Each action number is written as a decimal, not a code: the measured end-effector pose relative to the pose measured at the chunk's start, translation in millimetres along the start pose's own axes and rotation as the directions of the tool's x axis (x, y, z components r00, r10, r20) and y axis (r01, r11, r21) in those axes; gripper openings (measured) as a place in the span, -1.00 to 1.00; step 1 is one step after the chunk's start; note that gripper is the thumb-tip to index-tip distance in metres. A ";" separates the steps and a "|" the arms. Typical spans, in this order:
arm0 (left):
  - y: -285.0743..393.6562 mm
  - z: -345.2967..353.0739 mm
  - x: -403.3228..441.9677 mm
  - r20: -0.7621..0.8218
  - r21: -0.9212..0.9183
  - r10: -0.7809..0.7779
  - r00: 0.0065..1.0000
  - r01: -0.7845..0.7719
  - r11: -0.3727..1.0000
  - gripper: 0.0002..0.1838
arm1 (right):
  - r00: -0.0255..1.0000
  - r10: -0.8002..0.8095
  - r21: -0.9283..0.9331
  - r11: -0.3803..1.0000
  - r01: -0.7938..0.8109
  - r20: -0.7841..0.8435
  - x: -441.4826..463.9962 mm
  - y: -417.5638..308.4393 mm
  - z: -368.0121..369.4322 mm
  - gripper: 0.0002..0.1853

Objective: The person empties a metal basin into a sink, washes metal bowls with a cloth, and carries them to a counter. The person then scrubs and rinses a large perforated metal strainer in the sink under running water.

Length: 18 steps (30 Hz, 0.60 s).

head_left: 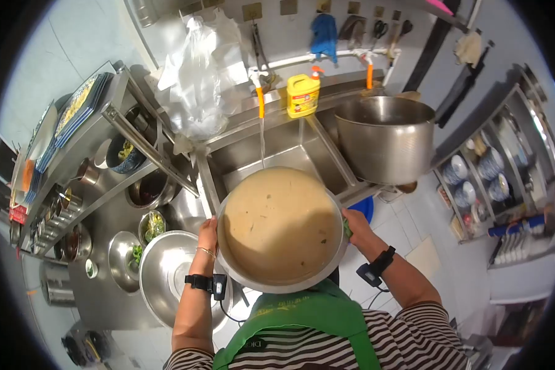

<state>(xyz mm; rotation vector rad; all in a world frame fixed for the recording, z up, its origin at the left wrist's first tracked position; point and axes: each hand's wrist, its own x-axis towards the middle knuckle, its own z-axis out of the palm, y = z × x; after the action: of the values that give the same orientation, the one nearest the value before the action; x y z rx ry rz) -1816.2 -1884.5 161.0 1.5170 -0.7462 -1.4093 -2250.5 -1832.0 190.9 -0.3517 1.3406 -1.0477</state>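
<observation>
Both forearms (190, 311) angled forward, fingers (208, 224) clamped on opposite sides of metal basin (283, 288).

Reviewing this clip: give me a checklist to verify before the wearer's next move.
1. Left hand on the basin: ok, gripping its left side.
2. Right hand on the basin: ok, gripping its right side.
3. Cloudy tan liquid contained: ok, no spill visible.
4. Left tap off: not ok, a thin stream of water runs into the sink.
5. Support under the basin: cannot tell, its underside is hidden.
</observation>
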 end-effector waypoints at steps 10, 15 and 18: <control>34.1 -0.2 38.5 -0.114 0.393 0.003 0.994 0.042 0.919 -0.58 | 0.971 0.201 -0.015 0.979 -0.201 0.126 83.3 -49.1 10.0 -0.67; 36.3 -18.6 67.1 -0.075 0.653 0.025 0.997 0.031 0.757 -0.58 | 0.908 0.355 -0.021 0.933 -0.360 0.221 120.2 -39.7 3.6 -0.67; 87.8 23.5 57.1 -0.228 0.321 -0.230 0.946 0.296 0.899 -0.63 | 0.864 0.430 0.039 0.890 -0.455 0.260 135.4 -36.6 2.2 -0.67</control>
<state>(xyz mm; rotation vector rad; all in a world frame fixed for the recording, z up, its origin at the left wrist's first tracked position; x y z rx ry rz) -1816.8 -1975.9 217.2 2.0660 -0.7230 -1.3525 -2279.6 -1957.2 134.9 -0.0824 1.0716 -0.6544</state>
